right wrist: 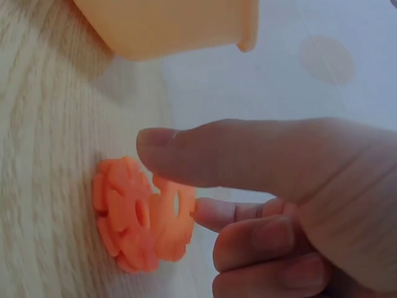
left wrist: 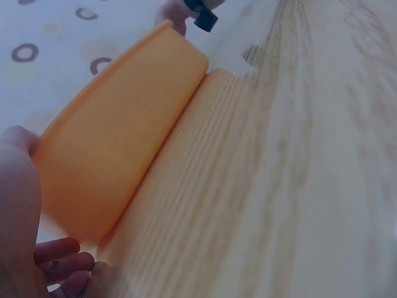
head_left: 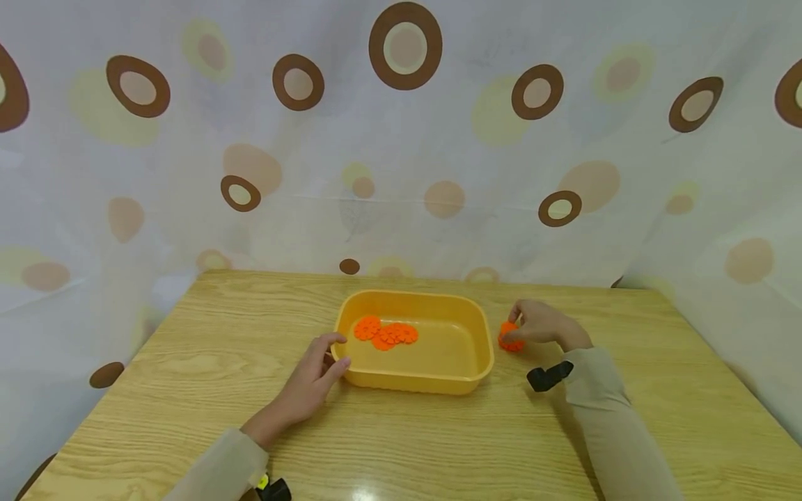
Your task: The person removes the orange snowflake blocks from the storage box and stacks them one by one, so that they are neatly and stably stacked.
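A yellow plastic basin [head_left: 410, 383] sits on the wooden table, with several orange flower-shaped discs [head_left: 385, 334] lying inside toward its left. At the basin's near left corner, my left hand [head_left: 313, 376] holds the rim, thumb at the front and fingers along the left side. The left wrist view shows the basin's outer wall [left wrist: 124, 124] between thumb and fingers. Right of the basin, my right hand [head_left: 541, 325] pinches one orange flower-shaped disc [right wrist: 170, 217] between thumb and forefinger. That disc is tilted against a small stack of similar discs [right wrist: 121, 217] on the table.
The wooden table [head_left: 401, 445] reaches back to a patterned cloth [head_left: 401, 229] hanging behind and at both sides. A black wrist camera [head_left: 548, 376] juts from the right sleeve, another [head_left: 273, 489] from the left.
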The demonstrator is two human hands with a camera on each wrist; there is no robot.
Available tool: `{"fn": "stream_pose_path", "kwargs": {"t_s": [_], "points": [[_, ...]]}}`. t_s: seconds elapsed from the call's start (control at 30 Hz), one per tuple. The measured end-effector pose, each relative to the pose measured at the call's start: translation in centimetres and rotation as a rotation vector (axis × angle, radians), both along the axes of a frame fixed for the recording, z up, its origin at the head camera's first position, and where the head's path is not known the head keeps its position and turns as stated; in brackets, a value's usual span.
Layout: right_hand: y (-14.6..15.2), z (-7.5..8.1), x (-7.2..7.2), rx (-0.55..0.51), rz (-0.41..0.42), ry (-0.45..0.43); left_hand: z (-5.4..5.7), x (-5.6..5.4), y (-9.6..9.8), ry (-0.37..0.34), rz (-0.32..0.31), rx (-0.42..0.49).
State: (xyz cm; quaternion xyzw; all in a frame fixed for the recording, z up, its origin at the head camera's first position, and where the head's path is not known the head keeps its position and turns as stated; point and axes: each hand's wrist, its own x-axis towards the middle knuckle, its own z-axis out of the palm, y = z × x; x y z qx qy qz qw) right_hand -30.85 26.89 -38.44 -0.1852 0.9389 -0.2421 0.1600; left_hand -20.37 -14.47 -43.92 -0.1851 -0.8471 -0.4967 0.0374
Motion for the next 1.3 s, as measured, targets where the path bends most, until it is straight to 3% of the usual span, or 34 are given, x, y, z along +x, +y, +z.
{"fn": "stream_pose_path", "kwargs": {"t_s": [0.4,0.93,1.3], "points": [[-0.63,-0.53,0.16,0.049,0.002,-0.023,-0.26,-0.05,-0.10,0.024,-0.010,0.002],[-0.28,-0.75,0.14,0.029,0.010,-0.049,-0.23,-0.12,0.13,0.022,0.002,0.005],[0.07,-0.22,0.00,-0.121,0.026,-0.154,-0.39,-0.11,0.11,0.013,0.010,0.007]]}}
